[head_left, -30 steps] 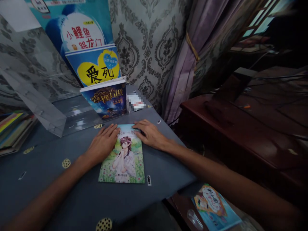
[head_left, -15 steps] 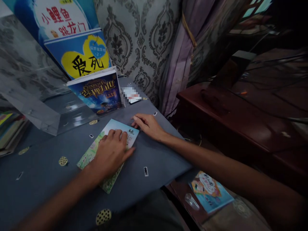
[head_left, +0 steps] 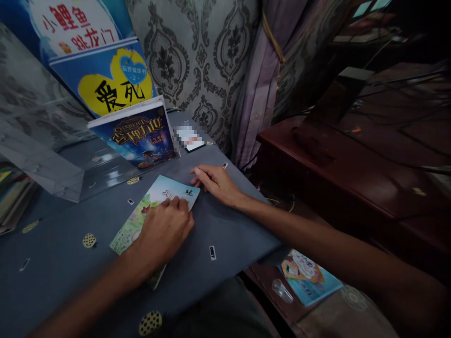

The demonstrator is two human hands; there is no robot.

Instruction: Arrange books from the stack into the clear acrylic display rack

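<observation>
A thin paperback book point(head_left: 132, 220) with a pale blue and green illustrated cover lies flat and slanted on the grey-blue tablecloth. My left hand point(head_left: 165, 223) rests across its cover, knuckles bent and fingers curled, with the thumb down at the book's right edge. The fingertips are partly hidden under the hand. Close to the book's upper right corner, my right hand point(head_left: 214, 183) lies on the cloth. Its fingers are loosely curled with the thumb against the forefinger, and nothing shows in them.
Several books, among them a dark blue book point(head_left: 136, 136), stand in a clear acrylic stand point(head_left: 70, 180). A phone point(head_left: 190, 138) with a blurred screen lies behind my right hand. More books point(head_left: 14, 202) pile at far left. Below the table's right edge lies another blue book point(head_left: 313, 281) beside a clear plastic piece point(head_left: 282, 291).
The fingers of my left hand have curled in and its thumb has drawn closer, baring more of the cover. My right hand keeps its place. The view has shifted slightly.
</observation>
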